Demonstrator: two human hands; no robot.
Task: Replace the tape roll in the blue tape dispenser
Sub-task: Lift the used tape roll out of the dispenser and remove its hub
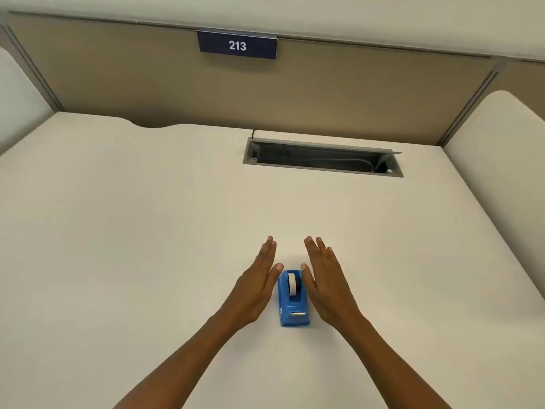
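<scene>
So the blue tape dispenser (293, 299) is sitting flat on the desk (147, 231) right in front of me, cutter end facing me and the tape roll (292, 283) still seated in its slot at the far end. I've got my left hand (256, 286) and right hand (326, 283) on either side of it, palms turned inward, fingers (317, 249) stretched out flat and holding nothing. Both thumbs are right at the dispenser's top corners, can't tell if they're actually touching. I'd guess they're there to steady the body from both sides before pulling the roll out. No spare roll visible anywhere on the desk, just the open cable tray (323, 157) further back and the 213 sign (237, 45) on the partition.
</scene>
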